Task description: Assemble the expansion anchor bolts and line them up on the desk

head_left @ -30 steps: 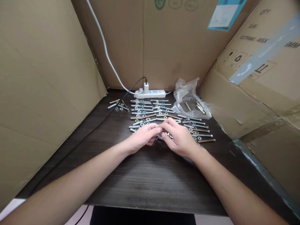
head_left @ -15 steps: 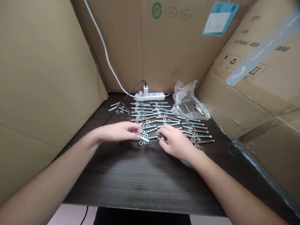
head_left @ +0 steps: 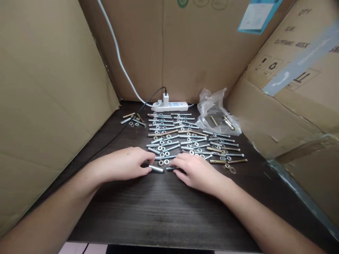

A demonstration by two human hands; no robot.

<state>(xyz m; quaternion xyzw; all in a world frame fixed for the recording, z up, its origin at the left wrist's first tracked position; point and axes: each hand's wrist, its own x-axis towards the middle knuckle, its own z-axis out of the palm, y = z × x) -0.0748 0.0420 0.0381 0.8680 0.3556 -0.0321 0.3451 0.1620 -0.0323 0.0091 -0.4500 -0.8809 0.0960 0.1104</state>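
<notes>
My left hand [head_left: 127,163] pinches one end of a silver metal sleeve [head_left: 156,169] between thumb and fingers, close to the dark table. Facing it from the right, my right hand [head_left: 194,171] is closed on a bolt [head_left: 170,168]. The bolt's tip points left, apart from the sleeve by a small gap; its other end is hidden under my fingers. Just beyond both hands lie a nut [head_left: 161,162] and a washer [head_left: 166,162]. Behind them, rows of bolts [head_left: 171,148], sleeves, nuts and washers cover the table's middle, silver and brass-coloured.
A white power strip [head_left: 182,106] with a plugged-in charger [head_left: 165,100] sits at the back. A clear plastic bag [head_left: 208,102] holds more metal parts at the back right. Some loose parts [head_left: 125,121] lie at the back left. Cardboard walls [head_left: 137,53] enclose three sides.
My left hand has brought the sleeve nearer to me, down in front of the rows. My right hand has moved a little left and nearer, and a bolt's tip now shows from it.
</notes>
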